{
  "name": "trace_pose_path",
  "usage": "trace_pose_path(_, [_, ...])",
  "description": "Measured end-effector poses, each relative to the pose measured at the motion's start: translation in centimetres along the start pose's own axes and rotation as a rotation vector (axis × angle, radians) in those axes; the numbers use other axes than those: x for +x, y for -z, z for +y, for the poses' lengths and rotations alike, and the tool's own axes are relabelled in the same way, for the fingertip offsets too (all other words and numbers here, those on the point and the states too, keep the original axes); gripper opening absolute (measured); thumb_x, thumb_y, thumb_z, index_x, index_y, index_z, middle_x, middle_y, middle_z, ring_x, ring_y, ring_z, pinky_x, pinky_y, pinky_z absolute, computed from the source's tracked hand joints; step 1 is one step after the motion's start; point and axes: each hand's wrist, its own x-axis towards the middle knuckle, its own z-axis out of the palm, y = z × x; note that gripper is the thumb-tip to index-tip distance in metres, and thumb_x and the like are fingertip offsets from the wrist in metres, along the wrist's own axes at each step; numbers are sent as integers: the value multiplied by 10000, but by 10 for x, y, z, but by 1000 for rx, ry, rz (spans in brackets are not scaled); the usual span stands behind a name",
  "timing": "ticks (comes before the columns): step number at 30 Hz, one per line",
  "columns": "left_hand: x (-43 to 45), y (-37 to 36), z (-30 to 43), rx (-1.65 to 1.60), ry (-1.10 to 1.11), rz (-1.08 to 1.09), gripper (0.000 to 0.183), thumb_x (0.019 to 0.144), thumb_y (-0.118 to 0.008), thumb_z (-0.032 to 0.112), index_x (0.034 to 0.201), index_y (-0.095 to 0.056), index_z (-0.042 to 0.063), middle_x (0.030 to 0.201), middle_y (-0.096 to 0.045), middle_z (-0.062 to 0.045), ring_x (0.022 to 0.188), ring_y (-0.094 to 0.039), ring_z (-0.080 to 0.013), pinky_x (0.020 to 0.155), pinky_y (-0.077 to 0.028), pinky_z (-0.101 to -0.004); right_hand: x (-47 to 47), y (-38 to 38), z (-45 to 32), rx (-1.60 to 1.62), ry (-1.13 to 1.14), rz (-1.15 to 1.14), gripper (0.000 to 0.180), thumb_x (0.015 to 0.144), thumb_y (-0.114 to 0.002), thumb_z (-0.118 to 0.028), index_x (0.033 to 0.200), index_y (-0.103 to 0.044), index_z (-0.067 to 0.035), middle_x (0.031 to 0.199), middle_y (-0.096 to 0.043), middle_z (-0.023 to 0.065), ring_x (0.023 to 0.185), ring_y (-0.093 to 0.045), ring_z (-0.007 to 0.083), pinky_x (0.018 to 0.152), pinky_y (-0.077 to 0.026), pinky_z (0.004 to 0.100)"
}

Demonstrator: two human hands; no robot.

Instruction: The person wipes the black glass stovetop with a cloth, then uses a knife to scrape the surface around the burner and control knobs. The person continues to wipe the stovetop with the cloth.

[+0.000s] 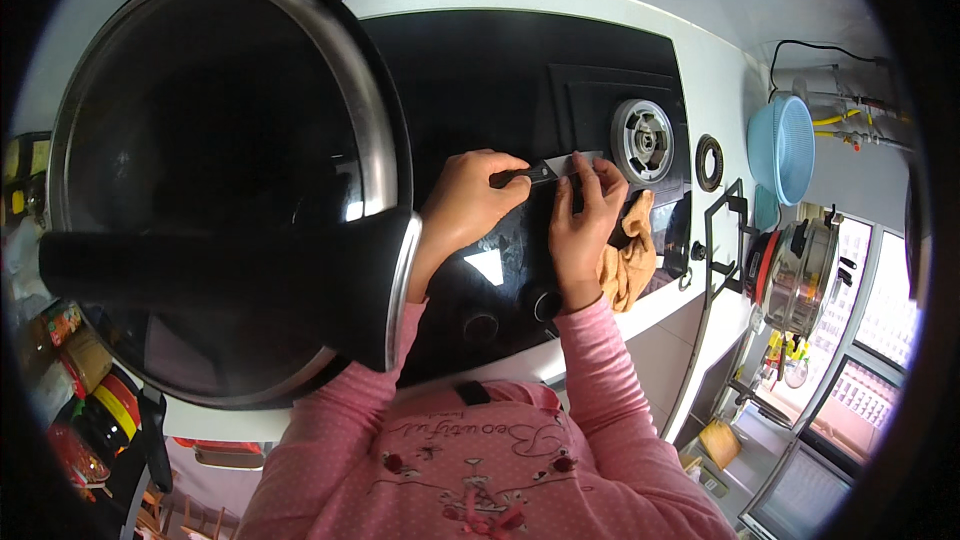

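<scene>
My left hand (474,199) grips the black riveted handle of a small knife (559,166), held low above the black glass gas hob (480,90). At the other end, the fingertips of my right hand (586,217) pinch the metal blade, which points right. Just beyond the blade's tip is a round silver burner (643,141) without its pan support. A crumpled tan cloth (631,262) lies beside my right wrist, partly hidden by it. Pale smears mark the glass between my hands.
A large lidded pan (187,127) with a broad black handle (225,262) covers the left. On the white counter at right are a black burner ring (709,163), a pan support (724,244), a blue plastic basket (780,150) and a metal pot (802,277). Knobs (547,305) stand near the hob's front.
</scene>
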Motion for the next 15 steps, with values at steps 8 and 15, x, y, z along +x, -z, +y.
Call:
trace_pose_path(8, [19,0,12,-32,140,-89,252,869,-693,158,1043,-718,-23,907,-735,-149,762,-683,-150,707,-523,-282,3,8,6,-174,109,-66,395,874,-636,-13,1269,-619,-36,1297,-541,235,1229,-509,397,1041,-409,435])
trace_pose_path(15, [20,-2,11,-101,83,47,201,881,-712,152,963,-702,-32,840,-726,-124,740,-674,-126,661,-510,-261,1,3,11,-155,96,-105,429,905,-590,-7,1331,-547,5,1378,-492,274,1301,-467,443,1072,-400,459])
